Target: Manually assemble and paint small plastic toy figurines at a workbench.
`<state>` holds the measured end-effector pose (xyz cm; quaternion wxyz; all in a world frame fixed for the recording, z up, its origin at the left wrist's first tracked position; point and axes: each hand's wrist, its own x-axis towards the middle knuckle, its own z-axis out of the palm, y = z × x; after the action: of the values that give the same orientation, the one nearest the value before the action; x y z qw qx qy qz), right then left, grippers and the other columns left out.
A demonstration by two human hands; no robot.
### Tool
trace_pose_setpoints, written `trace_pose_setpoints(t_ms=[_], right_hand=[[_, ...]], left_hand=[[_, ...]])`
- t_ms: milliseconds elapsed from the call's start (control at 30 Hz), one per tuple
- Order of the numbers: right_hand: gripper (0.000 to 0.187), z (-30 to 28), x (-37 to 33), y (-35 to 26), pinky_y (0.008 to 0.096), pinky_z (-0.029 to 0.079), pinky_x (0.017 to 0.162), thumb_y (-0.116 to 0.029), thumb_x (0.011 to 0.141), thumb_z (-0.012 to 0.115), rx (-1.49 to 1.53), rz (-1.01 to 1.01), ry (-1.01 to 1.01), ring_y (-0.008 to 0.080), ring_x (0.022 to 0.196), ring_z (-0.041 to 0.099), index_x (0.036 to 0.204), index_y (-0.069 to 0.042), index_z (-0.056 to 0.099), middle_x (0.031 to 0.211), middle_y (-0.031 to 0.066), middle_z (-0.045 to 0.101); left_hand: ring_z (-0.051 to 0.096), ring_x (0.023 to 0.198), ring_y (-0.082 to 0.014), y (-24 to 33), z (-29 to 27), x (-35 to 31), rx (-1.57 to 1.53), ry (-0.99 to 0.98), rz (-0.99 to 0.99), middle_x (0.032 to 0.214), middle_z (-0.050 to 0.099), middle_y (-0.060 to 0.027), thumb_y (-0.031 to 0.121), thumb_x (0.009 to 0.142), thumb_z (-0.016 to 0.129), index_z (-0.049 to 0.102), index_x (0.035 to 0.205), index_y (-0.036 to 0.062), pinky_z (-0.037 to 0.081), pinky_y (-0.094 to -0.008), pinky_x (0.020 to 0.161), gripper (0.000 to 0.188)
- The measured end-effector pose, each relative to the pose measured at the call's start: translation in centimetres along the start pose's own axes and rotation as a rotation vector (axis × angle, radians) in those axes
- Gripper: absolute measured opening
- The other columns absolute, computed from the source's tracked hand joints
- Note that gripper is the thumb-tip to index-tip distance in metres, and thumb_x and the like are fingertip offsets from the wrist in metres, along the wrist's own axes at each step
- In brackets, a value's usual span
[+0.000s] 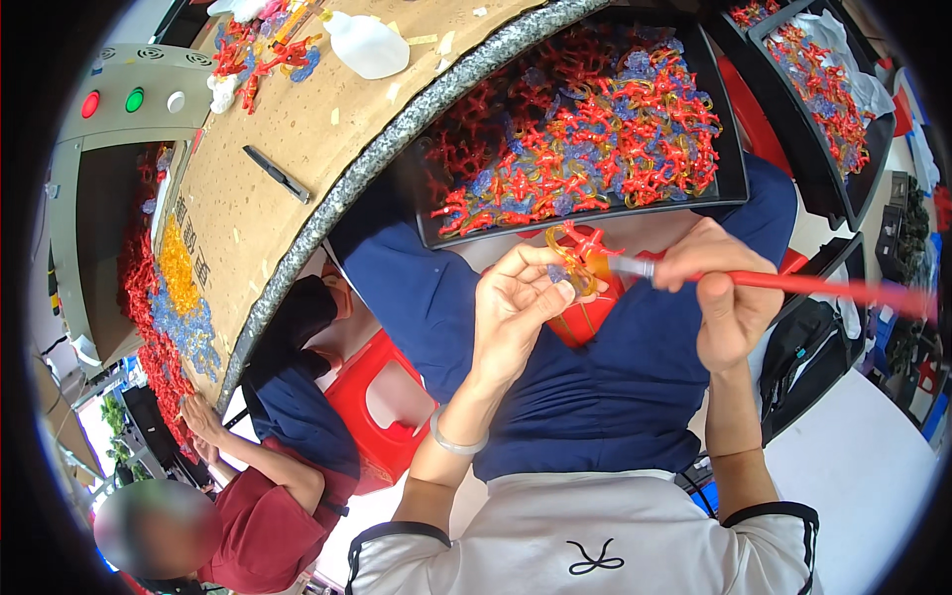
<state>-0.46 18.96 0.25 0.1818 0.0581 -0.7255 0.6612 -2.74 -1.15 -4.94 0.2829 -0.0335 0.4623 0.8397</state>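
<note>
Over my lap, my left hand (524,315) pinches a small plastic toy figure (585,243) with red, yellow and clear blue parts between thumb and fingers. My right hand (722,288) is closed round a long, thin brush-like tool (793,282) with a red handle and a pale metal collar. Its tip meets the toy, and the exact shape of that tip is hard to make out. The handle's far end is smeared by motion. Just beyond my hands, a black tray (732,129) heaped with similar red, yellow and blue toys rests across my knees.
A stone-edged table (347,198) curves along the left, bearing a white bottle (367,45), a black cutter knife (278,175) and piles of coloured parts (183,288). A co-worker (268,516) sits at left by a red stool (382,407). More black trays (843,198) stand at right.
</note>
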Motion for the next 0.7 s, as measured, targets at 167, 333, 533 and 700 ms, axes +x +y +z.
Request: trace_pose_setpoints(t_ms=[167, 333, 533, 700], right_hand=[[0.011, 0.0, 1.0, 1.7, 0.0317, 0.049, 0.086, 0.001, 0.089, 0.055, -0.026, 0.149, -0.07, 0.023, 0.099, 0.064, 0.094, 0.003, 0.065, 0.103, 0.0167, 0.066], [0.011, 1.3, -0.7, 4.6, 0.0325, 0.048, 0.091, 0.006, 0.085, 0.059, 0.482, 0.356, -0.104, 0.0202, 0.103, 0.061, 0.089, -0.001, 0.052, 0.106, 0.0192, 0.064], [0.012, 1.6, -0.9, 4.0, 0.029, 0.054, 0.074, 0.007, 0.083, 0.062, 0.436, 0.571, -0.121, 0.0159, 0.085, 0.064, 0.087, -0.001, 0.053, 0.093, 0.0147, 0.066], [0.015, 2.0, -0.4, 2.7, 0.0272, 0.055, 0.067, 0.008, 0.079, 0.066, -0.067, 0.301, -0.11, 0.0161, 0.074, 0.066, 0.082, 0.0, 0.054, 0.085, 0.0133, 0.067]], left_hand=[[0.066, 0.093, -0.0333, 0.6, 0.7, 0.1, -0.126, -0.036, -0.036, 0.105, 0.062, -0.0251, 0.011, 0.089, 0.059, 0.05, 0.107, -0.005, 0.055, -0.0383, 0.084, 0.026], [0.066, 0.093, -0.0358, 0.8, 0.7, 0.2, -0.25, -0.122, -0.21, 0.107, 0.061, -0.0286, 0.013, 0.096, 0.045, 0.049, 0.112, -0.0054, 0.056, -0.0355, 0.081, 0.025], [0.067, 0.086, -0.0357, -0.2, -0.2, 0.3, -0.341, -0.266, -0.434, 0.103, 0.06, -0.0301, 0.022, 0.1, 0.033, 0.041, 0.121, -0.0072, 0.057, -0.0344, 0.073, 0.037], [0.065, 0.094, -0.0258, -0.3, 0.7, 0.2, 0.047, 0.042, -0.045, 0.11, 0.06, -0.0163, 0.029, 0.1, 0.04, 0.048, 0.117, -0.0008, 0.054, -0.0283, 0.074, 0.035]])
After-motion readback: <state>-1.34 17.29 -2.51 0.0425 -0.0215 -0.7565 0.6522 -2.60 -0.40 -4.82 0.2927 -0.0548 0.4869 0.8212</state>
